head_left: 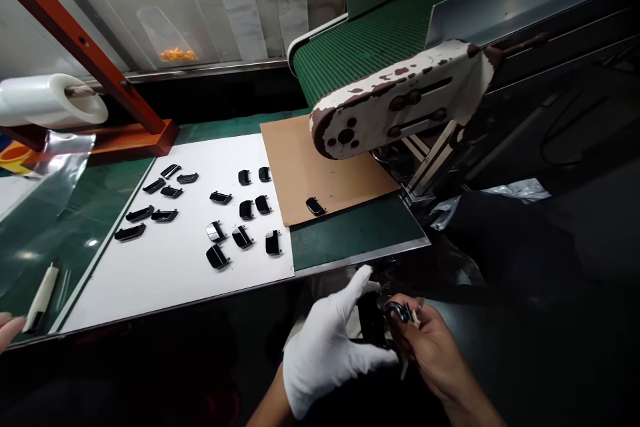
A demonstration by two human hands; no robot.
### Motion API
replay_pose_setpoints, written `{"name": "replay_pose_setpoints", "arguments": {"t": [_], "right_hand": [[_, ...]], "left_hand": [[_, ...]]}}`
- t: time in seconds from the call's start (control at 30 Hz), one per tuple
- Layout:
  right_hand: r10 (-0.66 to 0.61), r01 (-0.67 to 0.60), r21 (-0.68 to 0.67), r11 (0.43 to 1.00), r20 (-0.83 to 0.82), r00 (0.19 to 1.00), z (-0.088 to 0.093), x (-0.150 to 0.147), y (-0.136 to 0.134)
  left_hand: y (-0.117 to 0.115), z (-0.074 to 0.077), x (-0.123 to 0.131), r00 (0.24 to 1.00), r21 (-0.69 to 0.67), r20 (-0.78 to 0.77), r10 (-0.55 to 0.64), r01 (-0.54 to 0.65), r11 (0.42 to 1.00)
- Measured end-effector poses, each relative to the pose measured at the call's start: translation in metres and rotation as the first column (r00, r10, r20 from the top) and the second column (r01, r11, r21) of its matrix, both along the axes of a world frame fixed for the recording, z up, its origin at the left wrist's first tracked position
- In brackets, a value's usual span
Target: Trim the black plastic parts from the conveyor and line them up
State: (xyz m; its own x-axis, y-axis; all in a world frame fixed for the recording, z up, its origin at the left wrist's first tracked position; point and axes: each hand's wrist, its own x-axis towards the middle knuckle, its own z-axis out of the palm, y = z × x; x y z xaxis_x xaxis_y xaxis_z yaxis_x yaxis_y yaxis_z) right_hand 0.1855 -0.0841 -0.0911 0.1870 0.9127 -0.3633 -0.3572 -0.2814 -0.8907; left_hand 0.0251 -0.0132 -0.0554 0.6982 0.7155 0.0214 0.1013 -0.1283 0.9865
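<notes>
Gloved left hand (330, 347) is curled around a dark piece (371, 320). Bare right hand (430, 347) pinches a small black part (396, 311) at its fingertips. The part sits between both hands, below the desk (350, 237) edge, axis unclear. Farther off, loose black parts (246, 209) lie on a white sheet (165, 260).

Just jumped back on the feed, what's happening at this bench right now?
A person works just below the table edge. The bare right hand pinches a small glossy black part, and the white-gloved left hand is right against it, though its grip is unclear. Many similar black parts lie spread on the white sheet, with one more on the cardboard beside the green conveyor belt. Another person's fingertips show at the far left edge.
</notes>
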Motion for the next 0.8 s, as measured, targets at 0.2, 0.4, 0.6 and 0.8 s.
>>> {"name": "replay_pose_setpoints", "arguments": {"t": [0.2, 0.4, 0.6, 0.8], "right_hand": [[0.037, -0.04, 0.028, 0.999, 0.096, 0.995, 0.011, 0.006, -0.004], [0.08, -0.066, -0.079, 0.995, 0.189, 0.979, 0.022, 0.004, -0.005], [0.118, -0.099, -0.195, 0.976, 0.091, 0.989, 0.031, 0.0, 0.001], [0.249, -0.28, -0.224, 0.934, -0.156, 0.956, 0.021, 0.002, 0.005]], "left_hand": [[-0.004, -0.016, -0.003, 0.996, 0.346, -0.065, 0.059, -0.033, 0.938], [0.0, -0.021, -0.007, 0.987, 0.612, -0.145, 0.069, 0.034, 0.79], [-0.014, -0.031, -0.014, 0.984, 0.69, -0.098, 0.148, -0.04, 0.723], [-0.041, -0.059, -0.019, 0.955, 0.721, -0.004, 0.296, -0.202, 0.663]]}}
